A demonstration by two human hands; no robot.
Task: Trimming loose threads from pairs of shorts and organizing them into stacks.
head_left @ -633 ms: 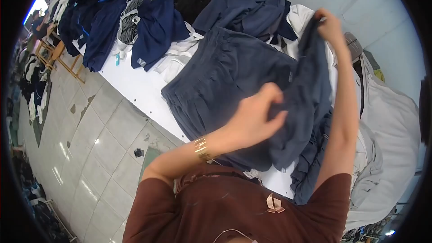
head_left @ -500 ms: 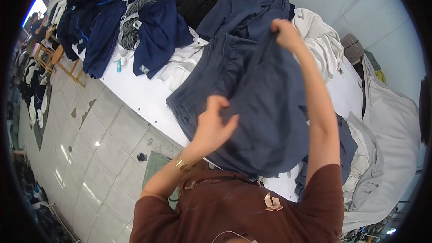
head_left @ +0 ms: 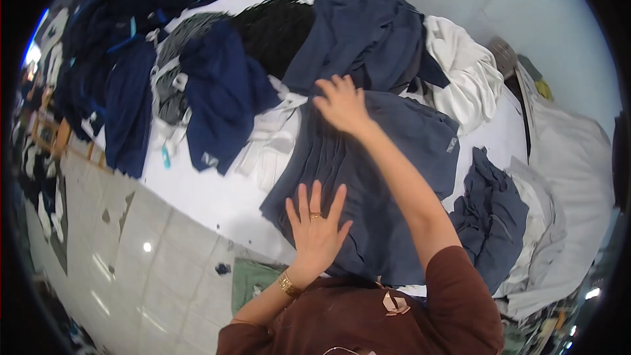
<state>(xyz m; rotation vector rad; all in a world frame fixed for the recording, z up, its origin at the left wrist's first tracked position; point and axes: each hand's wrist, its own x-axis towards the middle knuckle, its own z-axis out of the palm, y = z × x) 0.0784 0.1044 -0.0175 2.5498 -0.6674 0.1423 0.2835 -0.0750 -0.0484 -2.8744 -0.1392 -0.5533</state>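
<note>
Dark grey-blue shorts point(head_left: 401, 177) with a gathered waistband lie spread on the white table point(head_left: 190, 194) in front of me. My left hand point(head_left: 319, 227) rests flat on the near part of the waistband, its fingers spread. Across the far end of the waistband lies my right hand point(head_left: 343, 105), fingers also apart and holding nothing. A small light patch shows near the hem of the shorts, at the right. Just beyond them sits a heap of the same dark grey-blue cloth point(head_left: 368, 33).
Left of the shorts are white straps point(head_left: 269, 138), a navy garment point(head_left: 220, 85), grey cords point(head_left: 172, 102) and a black stringy bundle point(head_left: 276, 29). White cloth point(head_left: 460, 72) and a crumpled dark garment point(head_left: 490, 217) lie at the right. A green cloth point(head_left: 253, 283) is below the table's edge.
My right hand has let go of the lifted cloth and come down leftward onto the waistband. My left hand has flattened onto the shorts, which now lie spread on the table.
</note>
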